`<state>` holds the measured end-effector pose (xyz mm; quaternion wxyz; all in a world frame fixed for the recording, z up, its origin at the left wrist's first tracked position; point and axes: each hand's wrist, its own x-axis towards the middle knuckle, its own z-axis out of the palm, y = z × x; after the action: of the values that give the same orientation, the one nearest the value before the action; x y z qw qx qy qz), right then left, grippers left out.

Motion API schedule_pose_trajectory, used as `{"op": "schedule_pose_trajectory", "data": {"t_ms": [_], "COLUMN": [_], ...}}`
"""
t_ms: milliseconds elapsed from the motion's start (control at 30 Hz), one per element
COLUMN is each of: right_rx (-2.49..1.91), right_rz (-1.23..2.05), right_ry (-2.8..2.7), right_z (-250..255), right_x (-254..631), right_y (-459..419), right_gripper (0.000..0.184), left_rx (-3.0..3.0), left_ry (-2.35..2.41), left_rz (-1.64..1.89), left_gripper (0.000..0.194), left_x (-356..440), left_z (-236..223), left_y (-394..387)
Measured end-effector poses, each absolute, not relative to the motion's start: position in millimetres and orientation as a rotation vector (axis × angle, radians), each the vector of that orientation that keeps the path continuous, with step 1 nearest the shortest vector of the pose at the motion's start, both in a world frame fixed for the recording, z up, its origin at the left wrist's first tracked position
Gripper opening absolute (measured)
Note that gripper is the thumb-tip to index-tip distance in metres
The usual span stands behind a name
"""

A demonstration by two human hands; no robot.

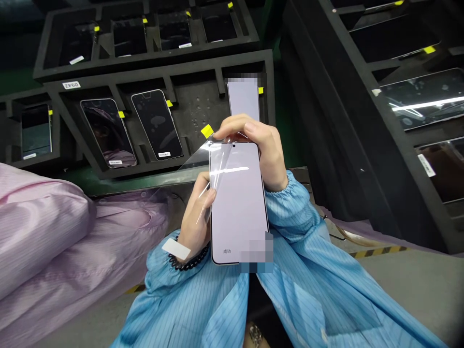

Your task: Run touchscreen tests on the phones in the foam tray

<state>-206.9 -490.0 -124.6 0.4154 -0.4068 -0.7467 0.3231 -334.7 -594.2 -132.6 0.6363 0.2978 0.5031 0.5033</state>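
A smartphone (237,208) with a lit pale-lilac screen and small dark characters near its bottom edge is held upright in front of my body. My left hand (194,220) grips its left side, thumb on the edge. Over its upper left corner a clear protective film (192,157) stands away from the glass, with a yellow tab (207,131) at its tip. My right hand (266,150) curls over the phone's top edge, its fingertips closed at the film beside the tab. Part of the right hand's fingers is hidden behind the phone.
A black foam tray (147,166) ahead holds several phones in slots, including a lit phone (243,99). Another tray (148,60) lies behind it. Tall black trays (362,159) with phones stand at right. A person's pink sleeve (72,232) is close on my left.
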Motion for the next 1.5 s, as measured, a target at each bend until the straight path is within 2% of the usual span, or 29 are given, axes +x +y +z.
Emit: {"op": "schedule_pose_trajectory", "data": {"t_ms": [233,400,500,667,833,967,1133,1300,1400,1500], "right_rx": [-0.848,-0.881,-0.991,-1.275,-1.301,-1.292,-1.295,-1.302,-1.307,-1.317], "right_rz": [0.907,0.777,0.698,0.370,0.256,0.173,0.078,0.033,0.020,0.013], "right_ry": [-1.571,-1.284,-1.201,-1.306,-1.403,-1.450,-1.463,-1.482,-1.481,-1.469], "right_z": [-135.0,-175.9,-208.3,-246.7,-263.9,-270.9,-275.4,-274.6,-273.7,-274.2], "right_x": [-201.3,-162.6,-132.9,-104.9,-104.2,-106.3,-106.2,-106.6,-107.3,-108.0], "right_y": [-487.3,-473.0,-466.5,-466.1,-467.8,-467.3,-467.6,-468.8,-469.1,-469.1], "right_gripper": [0.051,0.037,0.030,0.028,0.027,0.028,0.029,0.029,0.030,0.030], "left_rx": [0.693,0.734,0.920,1.232,1.409,1.472,1.736,2.310,2.333,2.261], "left_ry": [1.140,1.172,1.253,1.397,1.540,1.657,2.070,1.687,1.574,1.553], "left_rz": [1.140,1.325,1.476,1.539,1.373,1.311,1.603,1.308,1.166,1.208], "left_gripper": [0.029,0.027,0.037,0.059,0.065,0.055,0.039,0.040,0.041,0.039], "left_x": [-337.1,-360.0,-385.2,-417.4,-425.0,-419.5,-386.7,-331.2,-306.9,-298.5], "left_z": [-144.6,-166.0,-175.4,-191.3,-216.7,-219.9,-193.0,-183.6,-192.4,-197.9], "left_y": [-585.1,-547.9,-508.4,-439.9,-413.7,-426.1,-427.4,-386.7,-364.3,-353.3]}}
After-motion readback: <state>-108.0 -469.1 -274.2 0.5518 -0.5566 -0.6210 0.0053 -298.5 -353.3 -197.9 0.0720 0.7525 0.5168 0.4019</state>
